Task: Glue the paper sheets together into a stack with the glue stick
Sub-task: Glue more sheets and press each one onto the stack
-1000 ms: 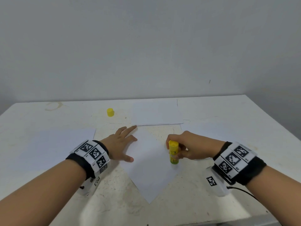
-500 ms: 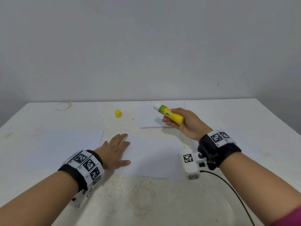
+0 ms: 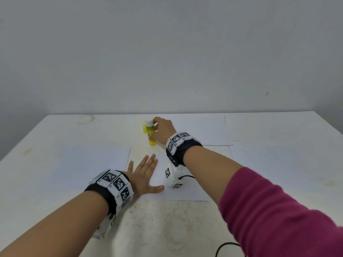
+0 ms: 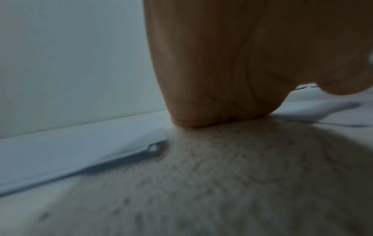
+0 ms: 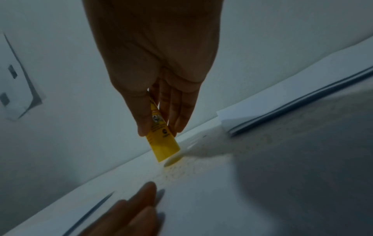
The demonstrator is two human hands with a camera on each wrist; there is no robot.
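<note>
My right hand (image 3: 161, 129) grips the yellow and green glue stick (image 3: 151, 134) upright, white tip up, at the far middle of the table. In the right wrist view the glue stick (image 5: 161, 140) has its yellow base at or just above the tabletop, held between thumb and fingers (image 5: 177, 111). The yellow cap (image 3: 143, 128) stands right behind it, partly hidden. My left hand (image 3: 146, 171) lies flat with spread fingers on the left edge of the central paper sheet (image 3: 187, 191). In the left wrist view only the left palm (image 4: 212, 71) shows, resting on the table.
More white sheets lie on the white table (image 3: 167, 229): one to the left (image 3: 92, 160), one at the far right of the cap (image 3: 206, 130), one to the right (image 3: 278, 160). A black cable (image 3: 225, 246) runs near the front edge.
My right hand lifted the glue stick off the central sheet and carried it to the far side, beside the cap, now upright. The central sheet turned square. My left hand stayed on it.
</note>
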